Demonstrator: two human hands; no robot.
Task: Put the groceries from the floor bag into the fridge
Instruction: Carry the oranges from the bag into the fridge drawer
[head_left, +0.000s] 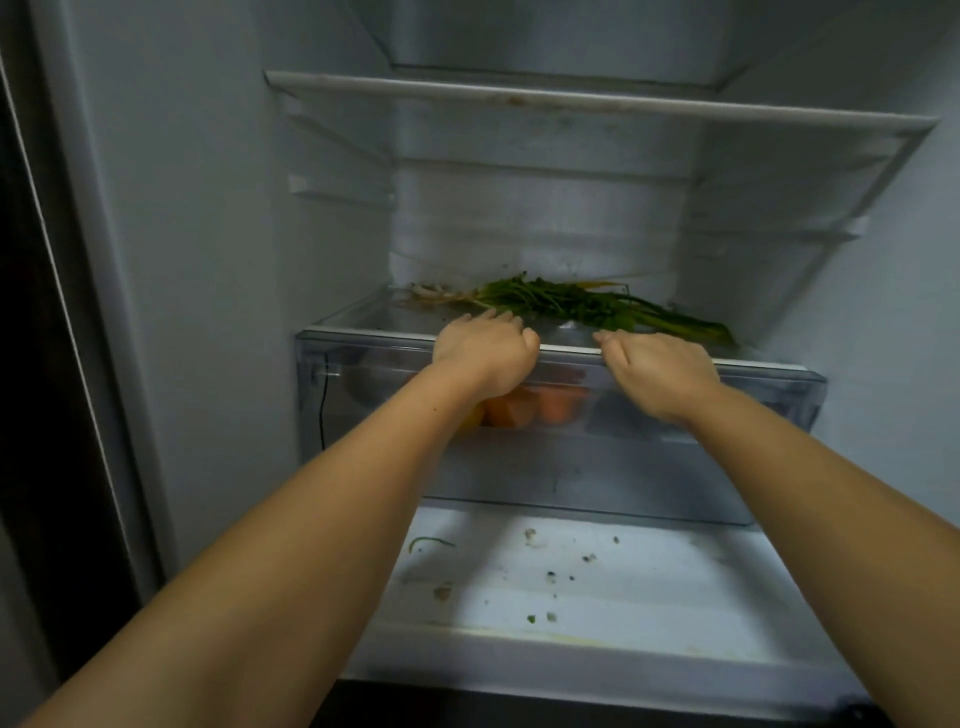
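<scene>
Both hands at the open fridge (218, 208) drawer (649, 415)

Left hand (485, 351) and right hand (660, 366) rest on its front rim — leafy greens (571, 304) lie just behind.

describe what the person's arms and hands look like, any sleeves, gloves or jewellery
Both arms are bare from the bottom edge of the picture to the wrists: no sleeves show. The left hand and right hand wear no gloves, and no watch, bracelet or ring is visible on their backs. The fingertips are partly hidden, so nails cannot be judged.
</scene>
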